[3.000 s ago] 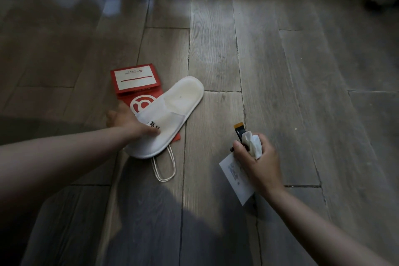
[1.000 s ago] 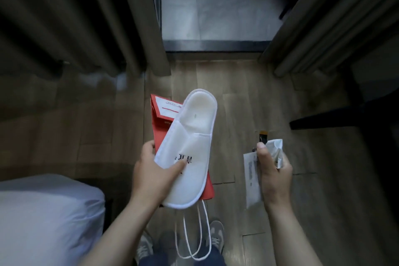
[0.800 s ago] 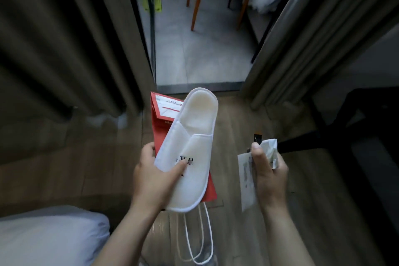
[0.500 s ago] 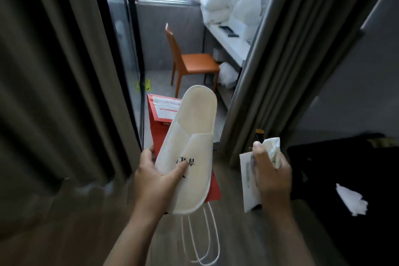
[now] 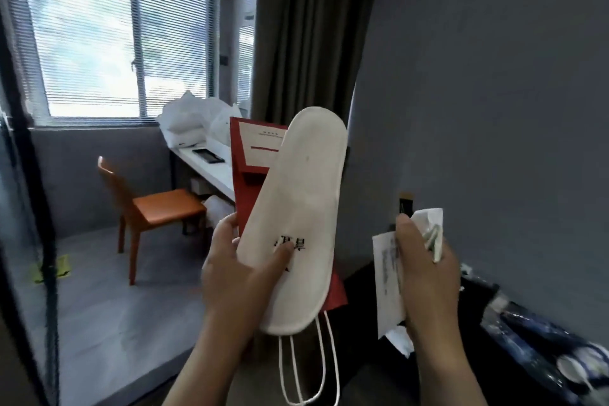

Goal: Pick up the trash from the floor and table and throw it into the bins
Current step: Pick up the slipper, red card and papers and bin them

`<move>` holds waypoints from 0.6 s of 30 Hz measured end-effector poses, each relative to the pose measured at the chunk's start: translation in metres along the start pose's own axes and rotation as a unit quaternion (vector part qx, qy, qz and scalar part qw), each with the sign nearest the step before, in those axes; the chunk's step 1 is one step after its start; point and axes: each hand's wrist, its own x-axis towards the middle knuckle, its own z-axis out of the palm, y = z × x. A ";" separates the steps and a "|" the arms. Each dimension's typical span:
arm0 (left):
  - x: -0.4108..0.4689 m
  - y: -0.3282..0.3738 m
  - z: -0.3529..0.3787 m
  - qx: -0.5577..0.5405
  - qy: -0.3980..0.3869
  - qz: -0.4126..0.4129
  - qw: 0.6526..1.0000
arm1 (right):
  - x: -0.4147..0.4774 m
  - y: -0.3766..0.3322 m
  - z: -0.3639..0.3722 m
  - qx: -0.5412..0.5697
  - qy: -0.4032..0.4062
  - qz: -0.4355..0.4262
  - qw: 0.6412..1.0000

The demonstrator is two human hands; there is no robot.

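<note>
White cloth slipper (image 5: 296,217) and red paper bag (image 5: 252,184) are gripped together at frame centre by the left hand (image 5: 237,270), thumb laid across the slipper's upper. A printed slip (image 5: 385,277) and crumpled tissue (image 5: 428,224) are held at lower right by the right hand (image 5: 425,273), fingers curled round them. Gathering is judged partly done: no bin is in view, so all disposal is left.

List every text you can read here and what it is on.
On the slipper: black characters, partly under the thumb of the left hand, unreadable.
On the red bag: label print too small to read.
On the paper slip in the right hand: print blurred.
Nothing can be quoted.
</note>
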 end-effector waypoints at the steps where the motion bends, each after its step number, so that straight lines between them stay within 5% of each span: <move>1: 0.001 0.004 0.003 -0.009 -0.021 0.003 1.000 | -0.005 -0.007 -0.005 -0.005 0.022 -0.009 1.000; 9: -0.033 0.033 0.024 -0.069 -0.205 0.017 0.976 | -0.066 -0.045 -0.062 -0.078 0.200 -0.027 0.976; 18: -0.174 0.088 0.083 -0.142 -0.430 0.012 0.891 | -0.170 -0.116 -0.208 -0.185 0.435 -0.075 0.878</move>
